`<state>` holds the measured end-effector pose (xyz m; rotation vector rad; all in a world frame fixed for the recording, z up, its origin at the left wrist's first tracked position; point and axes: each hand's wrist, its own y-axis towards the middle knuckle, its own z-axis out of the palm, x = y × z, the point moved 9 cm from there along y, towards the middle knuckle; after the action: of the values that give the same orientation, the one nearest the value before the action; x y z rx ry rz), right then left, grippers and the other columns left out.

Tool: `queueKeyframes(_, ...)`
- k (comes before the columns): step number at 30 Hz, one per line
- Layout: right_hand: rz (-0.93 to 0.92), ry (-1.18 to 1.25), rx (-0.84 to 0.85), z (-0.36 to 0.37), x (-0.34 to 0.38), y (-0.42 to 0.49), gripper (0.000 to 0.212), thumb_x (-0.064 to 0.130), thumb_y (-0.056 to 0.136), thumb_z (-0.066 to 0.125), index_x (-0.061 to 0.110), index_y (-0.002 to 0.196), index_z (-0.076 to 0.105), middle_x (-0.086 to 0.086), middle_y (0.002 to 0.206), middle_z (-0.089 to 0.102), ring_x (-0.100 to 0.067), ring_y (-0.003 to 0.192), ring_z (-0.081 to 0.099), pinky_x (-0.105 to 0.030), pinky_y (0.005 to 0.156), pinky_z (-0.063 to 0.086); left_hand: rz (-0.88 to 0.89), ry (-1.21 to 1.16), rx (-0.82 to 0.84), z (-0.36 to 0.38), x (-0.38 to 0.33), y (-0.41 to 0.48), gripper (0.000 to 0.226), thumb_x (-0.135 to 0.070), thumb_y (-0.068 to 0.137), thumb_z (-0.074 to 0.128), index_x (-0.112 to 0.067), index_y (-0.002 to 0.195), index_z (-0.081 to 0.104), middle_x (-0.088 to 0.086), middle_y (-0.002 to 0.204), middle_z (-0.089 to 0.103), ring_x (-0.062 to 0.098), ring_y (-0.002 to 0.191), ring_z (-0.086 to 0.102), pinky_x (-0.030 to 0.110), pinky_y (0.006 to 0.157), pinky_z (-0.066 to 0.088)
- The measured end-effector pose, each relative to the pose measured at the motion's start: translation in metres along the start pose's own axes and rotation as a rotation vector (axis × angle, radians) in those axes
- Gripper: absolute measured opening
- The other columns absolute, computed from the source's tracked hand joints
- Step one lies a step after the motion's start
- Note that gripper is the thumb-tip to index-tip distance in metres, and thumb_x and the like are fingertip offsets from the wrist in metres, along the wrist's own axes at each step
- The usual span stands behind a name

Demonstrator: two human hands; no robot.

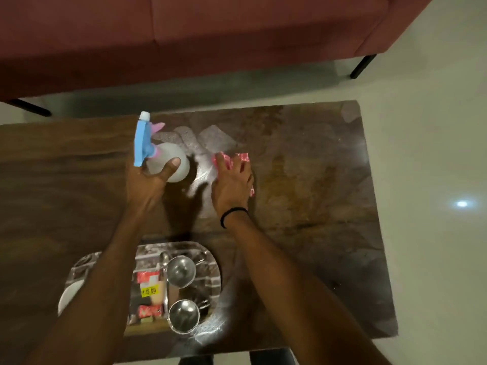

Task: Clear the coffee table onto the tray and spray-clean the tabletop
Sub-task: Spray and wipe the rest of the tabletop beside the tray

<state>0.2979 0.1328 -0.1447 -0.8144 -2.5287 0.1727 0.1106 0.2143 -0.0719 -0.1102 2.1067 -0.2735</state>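
Observation:
My left hand (pixel 147 184) grips a clear spray bottle (pixel 174 160) with a blue and pink trigger head, held over the middle of the dark wooden coffee table (pixel 316 185). Just right of it, my right hand (pixel 232 184) presses flat on a pink and white cloth (pixel 243 157) lying on the tabletop. Wet, shiny patches show on the wood around the cloth. The patterned tray (pixel 210 264) sits at the table's near edge under my left forearm. It holds two steel cups (pixel 181 271), a spoon, a red packet with a yellow price tag (pixel 147 291) and a white plate (pixel 69 295).
A dark red sofa (pixel 184 35) on black legs stands just beyond the table's far edge. Pale glossy floor (pixel 434 154) surrounds the table on the right. The table's right edge and near right corner are close to the floor's light reflection.

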Motion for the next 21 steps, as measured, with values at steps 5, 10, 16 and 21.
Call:
queueKeyframes(5, -0.109, -0.067, 0.016, -0.017, -0.073, 0.000, 0.065, 0.018, 0.091, 0.059, 0.036, 0.148, 0.035, -0.007, 0.154, 0.036, -0.036, 0.143, 0.028, -0.055, 0.117, 0.027, -0.024, -0.075, -0.152, 0.012, -0.031, 0.012, 0.042, -0.050, 0.091, 0.063, -0.025, 0.123, 0.048, -0.026, 0.092, 0.059, -0.011, 0.084, 0.063, -0.002, 0.074, 0.045)
queueKeyframes(10, -0.236, -0.089, 0.016, -0.026, -0.107, 0.006, 0.059, 0.035, 0.090, 0.035, 0.036, 0.150, 0.035, -0.008, 0.153, 0.038, -0.036, 0.144, 0.028, -0.056, 0.115, 0.029, 0.010, 0.043, -0.325, 0.006, -0.025, 0.010, 0.037, -0.060, 0.090, 0.061, -0.036, 0.117, 0.061, -0.018, 0.112, 0.067, 0.006, 0.102, 0.064, 0.017, 0.097, 0.049)
queueKeyframes(16, -0.208, -0.083, -0.020, -0.023, -0.105, 0.006, 0.049, 0.042, 0.098, 0.038, 0.038, 0.147, 0.037, -0.005, 0.154, 0.038, -0.033, 0.144, 0.029, -0.055, 0.115, 0.030, 0.081, 0.104, -0.423, 0.014, -0.037, -0.016, 0.068, -0.066, 0.090, 0.057, 0.000, 0.100, 0.067, 0.019, 0.090, 0.071, 0.031, 0.078, 0.070, 0.044, 0.079, 0.059)
queueKeyframes(21, -0.212, -0.120, -0.034, -0.021, -0.105, 0.006, 0.049, 0.039, 0.098, 0.047, 0.034, 0.146, 0.042, -0.006, 0.154, 0.039, -0.033, 0.144, 0.029, -0.056, 0.114, 0.030, -0.120, 0.107, -0.243, 0.052, -0.046, -0.036, 0.034, -0.037, 0.094, 0.065, -0.010, 0.075, 0.056, 0.007, 0.062, 0.057, 0.015, 0.051, 0.052, 0.030, 0.058, 0.045)
